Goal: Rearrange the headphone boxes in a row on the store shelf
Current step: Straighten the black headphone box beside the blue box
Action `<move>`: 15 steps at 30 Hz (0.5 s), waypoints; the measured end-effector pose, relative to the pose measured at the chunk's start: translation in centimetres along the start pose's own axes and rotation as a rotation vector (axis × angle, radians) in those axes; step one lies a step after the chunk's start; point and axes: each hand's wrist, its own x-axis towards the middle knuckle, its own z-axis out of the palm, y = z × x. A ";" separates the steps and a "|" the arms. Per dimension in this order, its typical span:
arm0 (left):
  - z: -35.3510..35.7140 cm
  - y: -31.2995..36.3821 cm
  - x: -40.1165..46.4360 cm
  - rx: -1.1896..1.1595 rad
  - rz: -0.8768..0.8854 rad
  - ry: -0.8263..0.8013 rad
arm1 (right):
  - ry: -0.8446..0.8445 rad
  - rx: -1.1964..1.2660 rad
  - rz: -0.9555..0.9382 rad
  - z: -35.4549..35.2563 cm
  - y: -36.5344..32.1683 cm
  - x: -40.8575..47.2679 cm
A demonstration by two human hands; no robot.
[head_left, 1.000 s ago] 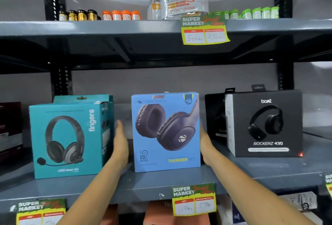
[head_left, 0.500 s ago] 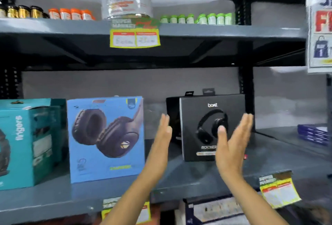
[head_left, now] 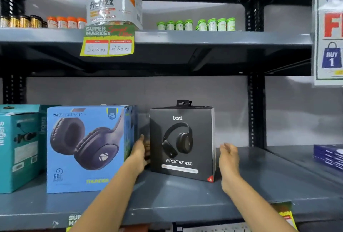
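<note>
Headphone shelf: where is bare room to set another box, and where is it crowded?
Bare shelf lies right of the black box, up to the blue stack. Crowded: the left hand fills the gap between the blue box and the black.

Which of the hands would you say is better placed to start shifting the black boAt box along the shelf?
Probably the left hand: it sits against the black boAt box on its left side, in the gap beside the blue Zebronics box. The right hand hangs open, just clear of it.

Three headphone boxes stand upright along a grey store shelf: a teal box at left, a blue Zebronics box just beside it, and a black boAt Rockerz 430 box set slightly apart.
</note>
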 end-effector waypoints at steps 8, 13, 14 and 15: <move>2.8 -1.1 3.4 0.082 -0.046 -0.103 | -0.232 0.098 0.326 1.7 1.7 2.7; 5.3 0.0 4.1 0.252 0.168 -0.281 | -0.259 0.111 0.318 1.4 2.0 3.9; 5.9 0.3 3.4 0.223 0.268 -0.396 | -0.265 0.112 0.318 1.4 1.9 4.1; 5.7 0.4 2.5 0.191 0.315 -0.419 | -0.274 0.118 0.325 1.4 1.7 4.1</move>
